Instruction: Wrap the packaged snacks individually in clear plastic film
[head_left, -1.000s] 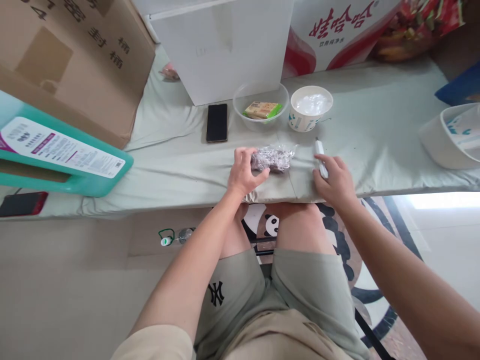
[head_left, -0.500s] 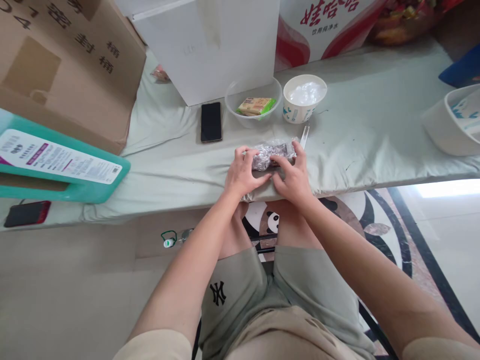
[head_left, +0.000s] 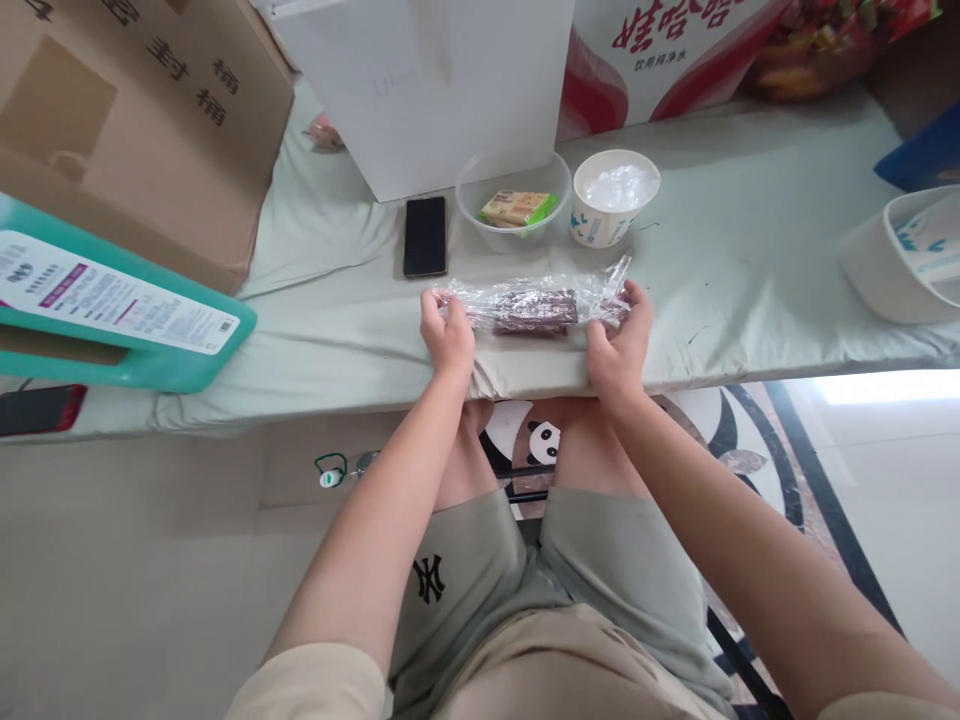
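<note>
Clear plastic wrap (head_left: 480, 297) is stretched sideways near the front edge of the cloth-covered bench, around a dark brown block-shaped item (head_left: 536, 308) whose kind I cannot make out. My left hand (head_left: 450, 335) pinches the wrap's left end. At the other end, my right hand (head_left: 622, 340) has its fingers closed on the gathered plastic. Behind them stand a clear plastic bowl (head_left: 474, 212) holding a yellow-and-green packet (head_left: 516, 208) and a paper cup (head_left: 596, 225) with clear plastic in it. A black phone (head_left: 425, 237) lies to the bowl's left.
A cardboard box (head_left: 150, 130), a teal container (head_left: 202, 350) and another phone (head_left: 37, 410) are on the left. A white box (head_left: 442, 90) and a red-and-white carton (head_left: 667, 70) stand at the back. A white tub (head_left: 877, 260) sits at right.
My hands have moved apart, the left one leftward and the right one rightward. The bunched plastic is now drawn out lengthwise, with the dark item showing more in the middle.
</note>
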